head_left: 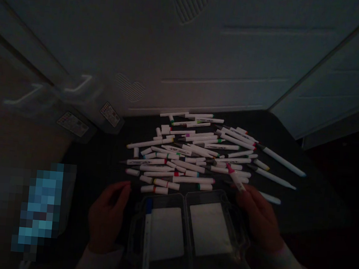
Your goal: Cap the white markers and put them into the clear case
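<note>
Pink-ended marker [237, 181] pinched in our right hand [260, 217]; clear plastic case [188, 236] left of that hand. Our left hand [107, 216] is curled; whether pressed together, we cannot tell.

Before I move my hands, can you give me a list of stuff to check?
1. Right hand has a grip on the pink-ended marker: ok.
2. Left hand free: ok, nothing shows in it.
3. Box open: ok.
4. Blue-ended marker inside the box: ok, along the left side.
5. Loose markers tidy: not ok, scattered over the table.
6. Every marker capped: cannot tell, too dark.
</note>
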